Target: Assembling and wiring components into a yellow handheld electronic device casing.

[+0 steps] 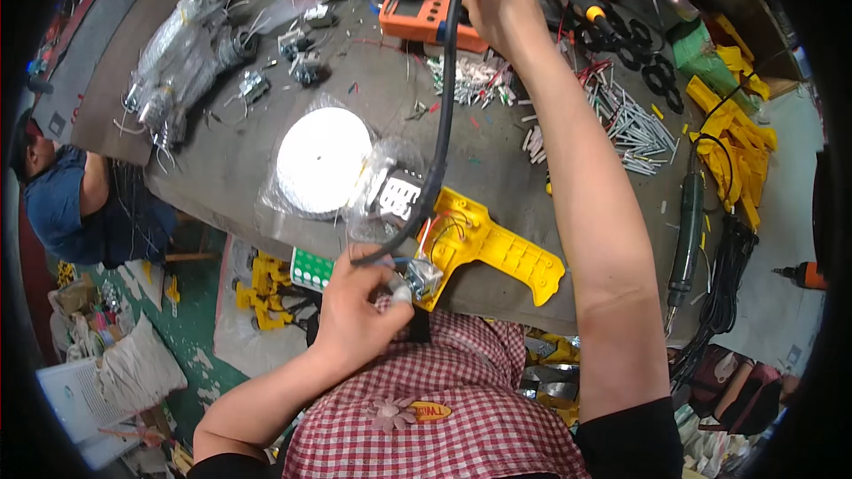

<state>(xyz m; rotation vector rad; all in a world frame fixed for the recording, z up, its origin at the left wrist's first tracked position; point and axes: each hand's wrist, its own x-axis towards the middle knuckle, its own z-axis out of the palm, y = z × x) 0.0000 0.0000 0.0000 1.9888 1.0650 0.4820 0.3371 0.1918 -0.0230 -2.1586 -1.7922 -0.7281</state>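
Far left of the bench (pixel 222 160): bagged metal motor parts (pixel 177 53) in clear crinkled film, loose wire tails sticking out.

Centre left: white disc (pixel 322 160), flat and round, sealed in a clear bag; beside it a small white switch block (pixel 399 197), also bagged.

Near edge: my left hand (pixel 359 315), fingers closed around a small metal-and-wire component (pixel 417 277) and the lower end of the black cable (pixel 441 115). I judge the component light, hard-edged and fiddly; its thin leads look fragile, so I hold it by the body, not the wires.

Black cable: round, rubbery, limp, running from my left hand up across the bench toward my right. Best gripped close to its end, where it bends least.

Yellow plastic housing half (pixel 484 244): rigid, smooth moulding lying flat, just beside the component, thin red wires across it.

Far centre: orange plastic case (pixel 426 22); grey pins (pixel 630 124) scattered in a loose heap.

My right hand (pixel 501 9): reached far across, well apart from the left, curled shut at the cable's upper end; exactly what it pinches I cannot tell.

Right edge: stacked yellow housings (pixel 732 137); green-bodied hand tool (pixel 688 231), long and cylindrical.
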